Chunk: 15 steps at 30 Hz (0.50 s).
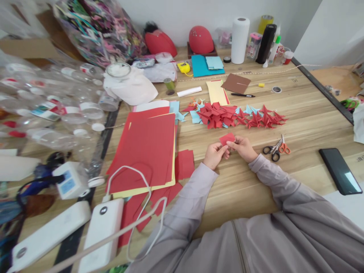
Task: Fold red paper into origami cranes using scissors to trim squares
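A small piece of red paper (227,138) is held up between my two hands, above the wooden table. My left hand (215,154) pinches its lower left side. On the right side, the thumb and fingers of my right hand (241,148) are closed on the same piece. Just beyond lies a heap of folded red paper cranes (217,115), with light blue ones among them. Cut red paper pieces (184,165) lie left of my left hand. Two pairs of scissors, one black-handled (272,149) and one orange-handled (284,147), rest right of my right hand.
Large red sheets (148,148) are stacked at the left, beside white power banks (102,231) with a cable. Plastic bottles (68,110) crowd the far left. A phone (339,170) lies at the right. A black pen (243,95) and brown paper (236,83) are farther back.
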{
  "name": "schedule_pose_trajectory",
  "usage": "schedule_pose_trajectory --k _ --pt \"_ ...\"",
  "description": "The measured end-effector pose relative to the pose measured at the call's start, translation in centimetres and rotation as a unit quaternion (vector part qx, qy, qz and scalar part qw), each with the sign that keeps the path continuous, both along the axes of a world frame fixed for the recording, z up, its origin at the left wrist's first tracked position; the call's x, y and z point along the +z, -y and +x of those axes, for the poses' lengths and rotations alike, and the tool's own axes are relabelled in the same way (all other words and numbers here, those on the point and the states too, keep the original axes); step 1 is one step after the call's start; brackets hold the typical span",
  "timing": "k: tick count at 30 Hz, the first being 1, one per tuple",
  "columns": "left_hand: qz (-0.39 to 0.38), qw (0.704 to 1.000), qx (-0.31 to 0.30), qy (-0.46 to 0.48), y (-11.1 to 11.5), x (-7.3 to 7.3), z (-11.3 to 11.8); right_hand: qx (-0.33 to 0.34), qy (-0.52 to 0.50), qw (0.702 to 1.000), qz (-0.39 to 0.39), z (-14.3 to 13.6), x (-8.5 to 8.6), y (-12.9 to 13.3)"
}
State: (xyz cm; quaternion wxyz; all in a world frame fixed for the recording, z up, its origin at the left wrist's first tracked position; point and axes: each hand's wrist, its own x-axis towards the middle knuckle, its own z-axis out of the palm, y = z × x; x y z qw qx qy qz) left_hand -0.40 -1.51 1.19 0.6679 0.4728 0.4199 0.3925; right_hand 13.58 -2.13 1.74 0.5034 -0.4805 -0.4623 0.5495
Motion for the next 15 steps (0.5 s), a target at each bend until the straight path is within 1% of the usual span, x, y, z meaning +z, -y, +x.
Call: schedule_pose_trajectory --k 4,6,10,13,15 --pt "0.010 1.000 0.006 0.004 0.16 0.04 0.09 0.004 -0.021 1.000 -0.019 0.21 0.46 0.05" --pt "0.006 1.000 -0.002 0.013 0.17 0.10 0.06 0.000 -0.033 0.999 -0.028 0.25 0.56 0.02" --pt "-0.028 0.998 -0.028 0.043 0.06 0.33 -0.11 -0.014 -0.040 0.999 -0.021 0.23 0.37 -0.09" --pt "-0.054 0.996 -0.037 0.061 0.01 0.48 -0.21 -0.021 -0.040 0.999 -0.012 0.23 0.16 -0.14" --pt "-0.058 0.996 -0.040 0.061 0.02 0.55 -0.23 -0.028 -0.034 0.999 -0.007 0.25 0.09 -0.16"
